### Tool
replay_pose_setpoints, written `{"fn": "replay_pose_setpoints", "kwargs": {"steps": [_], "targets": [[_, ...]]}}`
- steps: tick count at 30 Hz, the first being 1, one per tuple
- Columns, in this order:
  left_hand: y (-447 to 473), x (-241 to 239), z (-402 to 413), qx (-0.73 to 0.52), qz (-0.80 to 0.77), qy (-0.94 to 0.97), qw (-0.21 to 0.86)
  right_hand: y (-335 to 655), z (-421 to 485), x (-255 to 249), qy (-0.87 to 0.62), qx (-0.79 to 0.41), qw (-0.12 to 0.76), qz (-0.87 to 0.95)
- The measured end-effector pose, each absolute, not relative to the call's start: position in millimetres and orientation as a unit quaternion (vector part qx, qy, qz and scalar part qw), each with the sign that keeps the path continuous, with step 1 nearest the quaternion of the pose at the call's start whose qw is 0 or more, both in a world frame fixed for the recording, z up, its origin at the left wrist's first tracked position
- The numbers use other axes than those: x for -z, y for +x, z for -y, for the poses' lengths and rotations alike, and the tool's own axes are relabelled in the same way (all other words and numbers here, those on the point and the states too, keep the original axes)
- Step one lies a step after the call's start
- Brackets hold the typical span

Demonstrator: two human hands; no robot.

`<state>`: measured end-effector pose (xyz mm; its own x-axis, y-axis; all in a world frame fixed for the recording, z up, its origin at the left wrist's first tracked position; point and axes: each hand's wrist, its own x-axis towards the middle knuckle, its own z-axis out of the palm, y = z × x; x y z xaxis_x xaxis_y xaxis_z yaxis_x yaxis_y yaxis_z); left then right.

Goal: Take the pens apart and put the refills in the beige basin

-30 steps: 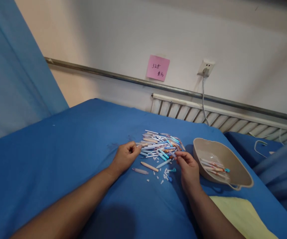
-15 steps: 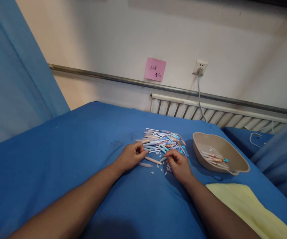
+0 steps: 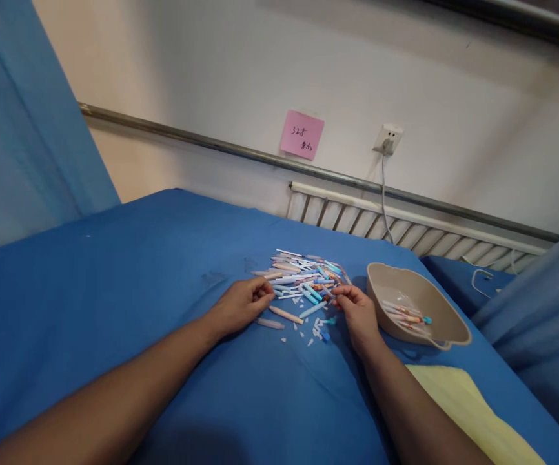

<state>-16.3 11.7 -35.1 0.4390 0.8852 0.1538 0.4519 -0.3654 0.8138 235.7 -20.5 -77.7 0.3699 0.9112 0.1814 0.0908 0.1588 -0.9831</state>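
A pile of pen parts [image 3: 303, 274], barrels and thin white sticks in white, peach, pale blue and turquoise, lies on the blue sheet. At its left edge my left hand [image 3: 243, 305] is closed, thumb against curled fingers; what it may hold is hidden. My right hand [image 3: 359, 316] pinches at the right edge of the pile, its fingertips on a slim pale part too small to name. Between the hands lie a peach barrel [image 3: 286, 314], a pale blue barrel [image 3: 313, 309] and a greyish barrel [image 3: 268, 323]. Small white tips [image 3: 317, 329] are scattered nearer to me.
Right of the pile stands a beige basin [image 3: 448, 313] with several assembled-looking pens [image 3: 403, 314] in it. A yellow cloth [image 3: 463, 403] lies in front of the basin. Behind the bed are a metal rail [image 3: 221, 145], a radiator [image 3: 347, 216] and a plugged-in socket [image 3: 388, 139].
My right hand has moved from the small white tips to the pile's right edge, uncovering the tips and turquoise and blue bits. My left hand stays by the pile. The view has shifted slightly.
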Motion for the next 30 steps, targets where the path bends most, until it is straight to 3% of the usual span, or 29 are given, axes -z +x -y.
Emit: {"fn": "replay_pose_setpoints", "kwargs": {"steps": [17,30], "targets": [[-35.8,16.5,-13.2,-0.236,-0.471,0.818,0.232,213.5,35.5,91.9,-0.559,-0.313,0.476,0.603],[-29.3,32.2,-14.4,-0.247,-0.465,0.808,0.266,222.6,25.7,92.5,-0.569,-0.277,0.565,0.53]]}}
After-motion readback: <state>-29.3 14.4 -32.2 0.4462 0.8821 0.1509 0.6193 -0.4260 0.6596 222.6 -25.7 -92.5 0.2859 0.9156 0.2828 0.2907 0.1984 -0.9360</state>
